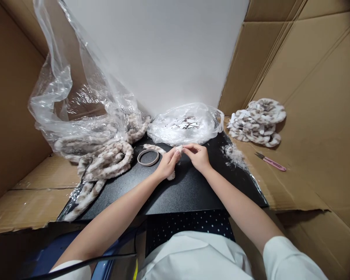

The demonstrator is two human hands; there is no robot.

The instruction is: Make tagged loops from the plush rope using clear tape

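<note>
My left hand (167, 165) is closed around a furry white-and-brown cord (154, 147); lengths of it show beyond and below the hand. My right hand (199, 156) pinches the pale tip of the cord, close beside my left fingertips. Whether anything small sits between the right fingers is too fine to see. A narrow tape ring (139, 159) lies flat on the black tabletop (175, 198), just left of my left hand. Beyond both hands rests a clear plastic bag (160, 134) with small white labels in it.
Furry cords (116, 165) spill from a tall clear plastic bag (54, 77) at left. Right of the tabletop are loose fluff (235, 154), pink-handled thread snips (271, 161) and a stack of coiled furry pieces (258, 122) with white tags. Cardboard walls (317, 97) enclose both sides.
</note>
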